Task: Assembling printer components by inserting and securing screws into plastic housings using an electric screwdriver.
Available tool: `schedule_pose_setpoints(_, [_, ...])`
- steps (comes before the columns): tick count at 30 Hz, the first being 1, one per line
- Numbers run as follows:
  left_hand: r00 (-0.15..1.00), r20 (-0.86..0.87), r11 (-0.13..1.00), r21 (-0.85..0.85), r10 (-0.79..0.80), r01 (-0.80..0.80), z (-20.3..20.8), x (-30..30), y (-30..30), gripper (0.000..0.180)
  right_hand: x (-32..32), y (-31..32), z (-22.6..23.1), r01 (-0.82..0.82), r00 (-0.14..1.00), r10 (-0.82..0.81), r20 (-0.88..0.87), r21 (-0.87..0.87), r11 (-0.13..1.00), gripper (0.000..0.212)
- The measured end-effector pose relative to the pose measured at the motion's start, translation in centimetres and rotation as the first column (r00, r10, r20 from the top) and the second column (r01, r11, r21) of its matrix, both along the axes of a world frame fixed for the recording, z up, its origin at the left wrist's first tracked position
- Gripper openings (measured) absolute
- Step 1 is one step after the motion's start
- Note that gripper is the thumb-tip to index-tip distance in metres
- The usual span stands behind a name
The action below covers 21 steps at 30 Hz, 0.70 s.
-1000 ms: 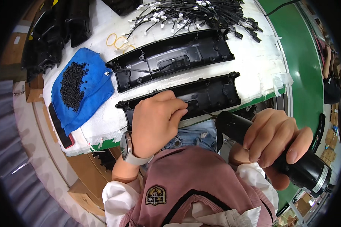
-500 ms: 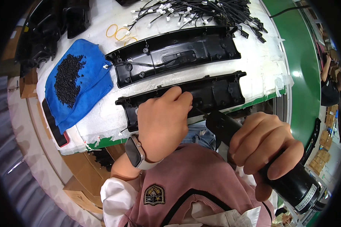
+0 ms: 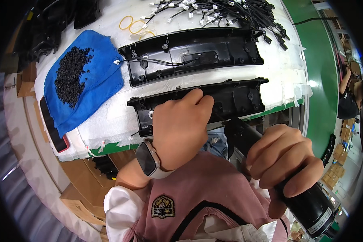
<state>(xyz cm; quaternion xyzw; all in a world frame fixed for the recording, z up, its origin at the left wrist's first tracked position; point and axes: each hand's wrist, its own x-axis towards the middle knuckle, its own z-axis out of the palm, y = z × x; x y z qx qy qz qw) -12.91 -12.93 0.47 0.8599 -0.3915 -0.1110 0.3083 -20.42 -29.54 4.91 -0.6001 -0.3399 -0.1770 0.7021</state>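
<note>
1. Right hand (image 3: 285, 161) wraps fingers fully round electric screwdriver (image 3: 245, 138), bit (image 3: 221, 117) at near housing (image 3: 240, 97)
2. Left hand (image 3: 183, 129) curls over that housing, fingertips hidden, hold cannot be told
3. Far housing (image 3: 238, 48) contains black cable (image 3: 169, 63)
4. Blue cloth (image 3: 103, 76) carries black screws (image 3: 70, 78)

Black screwdriver (image 3: 243, 135), black shell (image 3: 242, 97), blue cloth (image 3: 103, 78), apparently black corner parts (image 3: 86, 14)

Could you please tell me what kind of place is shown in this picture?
Probably a parts assembly workshop: a heap of black cables lies on the table, small black pieces are piled on a blue cloth, and the right hand grips a black tool like an electric screwdriver.
</note>
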Motion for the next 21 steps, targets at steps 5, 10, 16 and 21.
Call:
schedule_pose_setpoints(5, [1.0, 0.001, 1.0, 0.022, -0.014, 0.014, 0.1, 0.0, 0.0, 0.009, 0.0, -0.1, 0.0, 0.001, 1.0, -0.001, -0.011, -0.013, 1.0, 0.042])
schedule_pose_setpoints(10, [0.999, -0.026, 1.0, 0.007, -0.025, 0.025, 0.2, 0.0, 0.1, 0.009, -0.2, 0.3, 0.2, 0.043, 0.999, -0.044, -0.013, -0.025, 0.999, 0.043])
schedule_pose_setpoints(16, [0.999, -0.039, 1.0, -0.006, -0.021, 0.021, 0.1, -0.1, 0.1, 0.009, -0.3, 1.1, 0.1, 0.085, 0.996, -0.079, -0.047, 0.132, 0.988, 0.034])
schedule_pose_setpoints(21, [1.0, -0.016, 1.0, -0.013, -0.021, 0.021, 0.0, 0.0, 0.3, 0.011, 0.6, 1.7, -0.1, 0.06, 0.998, -0.056, -0.03, 0.145, 0.988, 0.03])
